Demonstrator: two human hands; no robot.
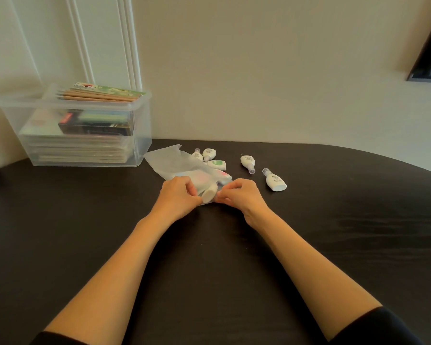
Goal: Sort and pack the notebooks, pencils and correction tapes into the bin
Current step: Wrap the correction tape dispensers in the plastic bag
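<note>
so the left hand and right hand both pinch the near end of the bag, with loose correction tapes lying just beyond, nearer the right.

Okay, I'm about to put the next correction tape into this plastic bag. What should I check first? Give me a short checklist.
1. Grip on the bag: the left hand and right hand both pinch its near end. Ok.
2. Bag held open: which end opens is unclear. Cannot tell.
3. White tape between the hands fully inside the bag: cannot tell.
4. Loose correction tapes easy to pick up: five lie uncovered on the table beyond the bag. Ok.
5. Room in the bin: the pencils already lie at the rim. Cannot tell.
</note>
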